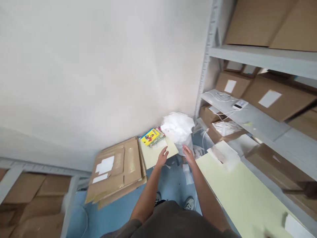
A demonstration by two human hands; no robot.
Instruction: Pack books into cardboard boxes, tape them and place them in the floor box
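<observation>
My left hand is held out with its fingers apart and nothing in it, over the near edge of a small pale table. Beyond it on that table lie several picture books, the top one a yellow booklet. My right hand is also bare, its fingers spread, in front of a white plastic bag. The two hands are apart, palms roughly facing each other.
Flattened cardboard is stacked left of the small table. On the right stand a long pale table with white sheets and a grey shelf with boxes. Another shelf with boxes is at lower left. Paper scraps lie on the blue floor.
</observation>
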